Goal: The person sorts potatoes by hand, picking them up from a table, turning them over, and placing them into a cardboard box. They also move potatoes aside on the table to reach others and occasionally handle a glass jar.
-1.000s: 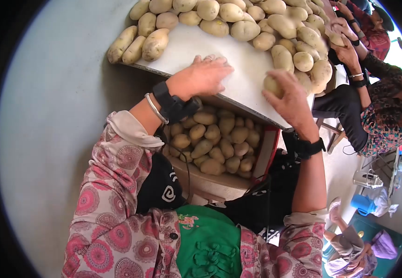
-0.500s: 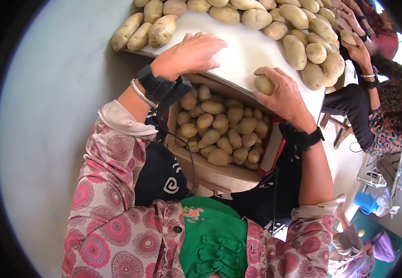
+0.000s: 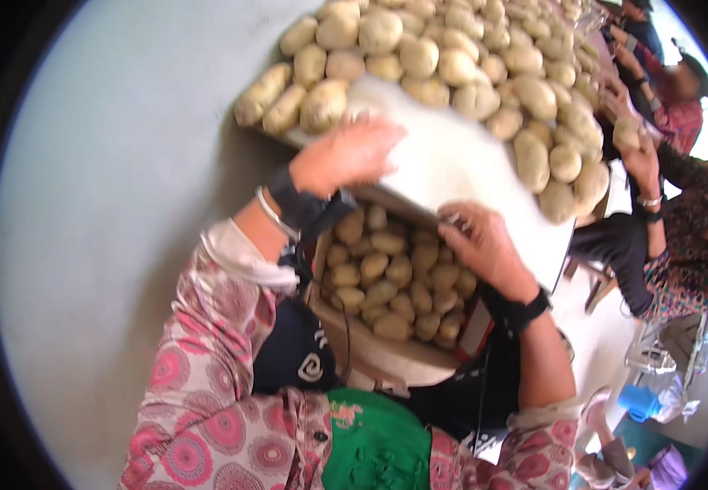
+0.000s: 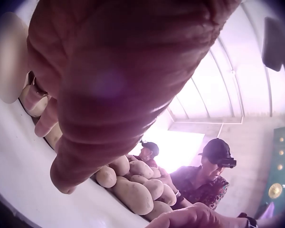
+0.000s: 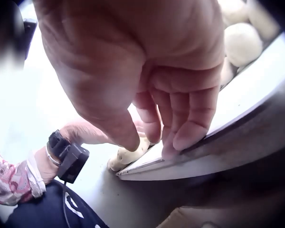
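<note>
plainly, the leftmost potatoes (image 3: 324, 104) lay at the near left corner of the worktop (image 3: 444, 147), close to its edge, so a careful worker would have kept the wrist and sleeve from nudging them off. just beside them, the left hand (image 3: 350, 153) was open above the white surface, fingers loosely extended and holding nothing that showed; a low, relaxed reach seemed best there, gathering with the whole hand rather than poking with the fingertips.

below the edge, between the forearms, sat the cardboard box (image 3: 370, 349) with more potatoes in it. anything going into it would have been better lowered near the layer beneath than dropped from the edge, since a fall could have bruised the skins.

farther right, the right hand (image 3: 489, 245) was at the edge over the box, its fingers loosely bent, the thumb apart from them, no potato visible in its grasp. it needed room to clear the edge without scraping the knuckles. beyond it, the big heap (image 3: 457, 67) spread across the back and right of the worktop; taking from its near, outer side looked safer, as pulling from underneath might have set the others rolling.
</note>
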Demonstrator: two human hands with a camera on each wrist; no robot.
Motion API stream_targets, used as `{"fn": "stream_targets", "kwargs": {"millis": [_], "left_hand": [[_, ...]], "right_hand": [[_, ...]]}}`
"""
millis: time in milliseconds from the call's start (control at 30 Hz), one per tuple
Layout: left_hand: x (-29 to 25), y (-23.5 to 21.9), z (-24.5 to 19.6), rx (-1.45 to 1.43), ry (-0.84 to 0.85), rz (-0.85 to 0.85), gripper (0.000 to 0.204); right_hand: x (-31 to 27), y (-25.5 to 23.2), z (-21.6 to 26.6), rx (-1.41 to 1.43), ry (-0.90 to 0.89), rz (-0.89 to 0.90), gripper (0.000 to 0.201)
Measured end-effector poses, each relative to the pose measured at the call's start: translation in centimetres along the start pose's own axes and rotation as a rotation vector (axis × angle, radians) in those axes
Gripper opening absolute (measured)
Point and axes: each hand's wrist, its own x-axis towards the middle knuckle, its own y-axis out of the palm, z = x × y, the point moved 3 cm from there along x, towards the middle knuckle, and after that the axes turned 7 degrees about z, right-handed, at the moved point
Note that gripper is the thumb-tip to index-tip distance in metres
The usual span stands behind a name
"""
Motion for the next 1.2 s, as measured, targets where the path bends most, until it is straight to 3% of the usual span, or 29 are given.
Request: {"fn": "stream_targets", "kwargs": {"millis": [67,133,200,333,367,400,467,500,600,767,867,1000,1067,1200], "left_hand": [[0.7,-3.0,-2.8,-0.069,-0.195,0.279,0.054],[0.1,-4.3,-4.2,-0.131,-0.152,0.243,0.053],[-0.1,-3.6,-4.8,-0.173,-0.186,0.359,0.051],[-0.6,-3.7,-4.1,-0.19,-0.088,0.154,0.053],[0.0,-3.4,-3.9,-0.015,-0.014,-0.059,0.039],[-0.9,-2.3,-2.1,-0.028,0.105,-0.247,0.047],[0.4,-3.7,-1.1,-0.164,-0.059,-0.044,0.061],[0.2,-3.5,-0.7,-0.062,-0.136,-0.026,0.064],[2.5,-5.0,-2.4,-0.136,-0.307,-0.012,0.08],[5.6,-4.5,-1.5,-0.03,-0.343,-0.216,0.091],[7.4,-4.4,0.6,-0.069,-0.293,-0.237,0.092],[9.9,-5.4,0.3,-0.105,-0.327,-0.115,0.089],[10.7,-4.7,0.8,-0.089,-0.234,-0.131,0.087],[11.5,-6.2,-0.7,-0.104,-0.305,-0.116,0.083]], "right_hand": [[0.4,-0.4,0.9,0.034,0.06,0.048,0.02],[0.7,-0.3,0.4,0.004,0.027,0.025,0.02],[0.5,0.3,0.5,-0.022,-0.005,0.003,0.02],[0.6,0.9,0.4,-0.035,0.014,0.011,0.02],[0.7,1.7,0.1,-0.072,-0.05,0.008,0.02],[0.6,1.6,-0.5,-0.132,-0.092,-0.013,0.02],[0.0,2.1,-1.0,-0.133,-0.145,-0.071,0.018],[-0.1,2.3,-1.1,-0.103,-0.152,-0.114,0.017],[-0.4,2.2,-1.3,-0.123,-0.149,-0.181,0.016],[-0.4,3.7,-1.3,-0.174,-0.129,-0.193,0.011],[-0.4,4.1,-1.6,-0.185,-0.171,-0.247,0.008],[0.0,4.8,-1.6,-0.213,-0.105,-0.25,0.014],[0.0,4.7,-1.4,-0.203,-0.114,-0.294,0.008],[0.0,4.8,-1.2,-0.208,-0.105,-0.29,0.008]]}}
